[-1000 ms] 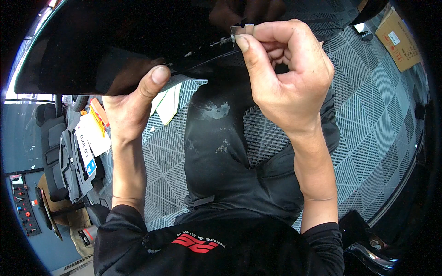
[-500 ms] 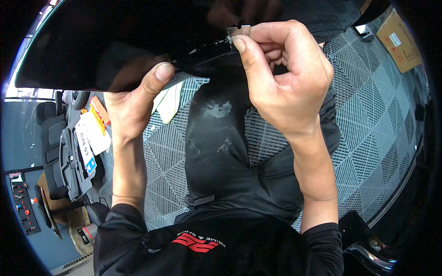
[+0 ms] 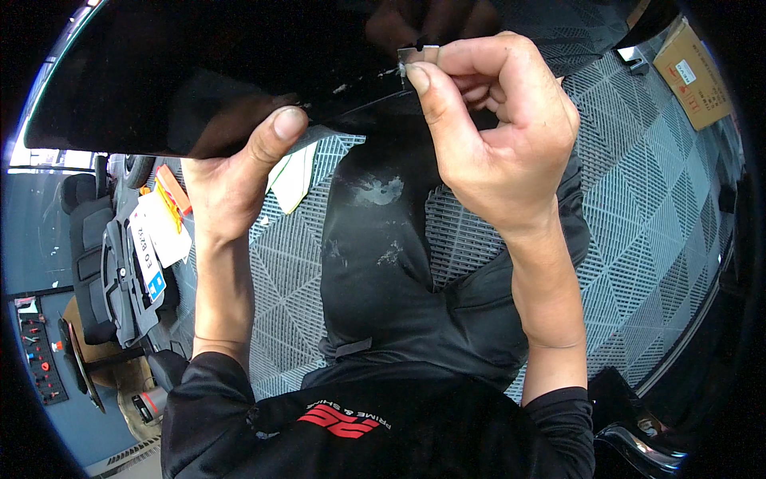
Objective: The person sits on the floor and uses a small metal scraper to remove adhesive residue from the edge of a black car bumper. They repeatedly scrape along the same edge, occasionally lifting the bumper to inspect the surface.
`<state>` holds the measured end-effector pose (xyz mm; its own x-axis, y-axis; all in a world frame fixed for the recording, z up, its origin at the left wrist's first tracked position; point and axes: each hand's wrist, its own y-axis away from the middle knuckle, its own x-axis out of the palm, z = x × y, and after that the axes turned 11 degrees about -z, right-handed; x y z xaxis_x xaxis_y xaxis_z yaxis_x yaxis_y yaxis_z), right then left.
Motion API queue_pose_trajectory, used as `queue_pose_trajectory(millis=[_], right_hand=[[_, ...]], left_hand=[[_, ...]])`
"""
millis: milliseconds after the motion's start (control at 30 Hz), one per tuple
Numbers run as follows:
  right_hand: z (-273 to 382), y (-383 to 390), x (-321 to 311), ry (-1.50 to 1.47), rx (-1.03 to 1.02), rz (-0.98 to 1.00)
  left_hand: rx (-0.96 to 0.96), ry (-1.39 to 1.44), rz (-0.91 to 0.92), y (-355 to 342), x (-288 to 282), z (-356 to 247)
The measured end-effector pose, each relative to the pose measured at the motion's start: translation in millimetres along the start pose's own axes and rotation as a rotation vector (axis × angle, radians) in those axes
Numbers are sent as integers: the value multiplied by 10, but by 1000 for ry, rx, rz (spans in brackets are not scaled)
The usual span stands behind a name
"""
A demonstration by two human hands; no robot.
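A glossy black panel fills the top of the view, with thin whitish streaks along its lower edge. My left hand grips that edge, the thumb on the face and the fingers hidden underneath. My right hand pinches a small silver metal blade between thumb and index finger, held against the panel near the streaks, with the other fingers curled.
A grated grey floor lies below, under my black-trousered legs. A cardboard box is at the right, a pale cloth behind my left hand. A license plate, dark seats and a tool board are at the left.
My left hand has shifted slightly up and to the right along the panel edge, whose left corner sits a little higher. My right hand with the blade has moved only very slightly.
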<state>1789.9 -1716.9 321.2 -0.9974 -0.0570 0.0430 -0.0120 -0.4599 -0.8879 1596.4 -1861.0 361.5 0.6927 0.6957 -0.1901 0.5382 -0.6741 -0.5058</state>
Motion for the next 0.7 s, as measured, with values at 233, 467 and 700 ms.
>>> queue_pose_trajectory(millis=[233,467,700], right_hand=[[2,2,37,-47,17,-27],[57,-4,91,-111,-66,92],[-16,29,-237,-473,240,369]], left_hand=[[-24,65,7,-3,27,6],[-41,30,88,-8,-39,26],[-24,40,34,23,31,-24]])
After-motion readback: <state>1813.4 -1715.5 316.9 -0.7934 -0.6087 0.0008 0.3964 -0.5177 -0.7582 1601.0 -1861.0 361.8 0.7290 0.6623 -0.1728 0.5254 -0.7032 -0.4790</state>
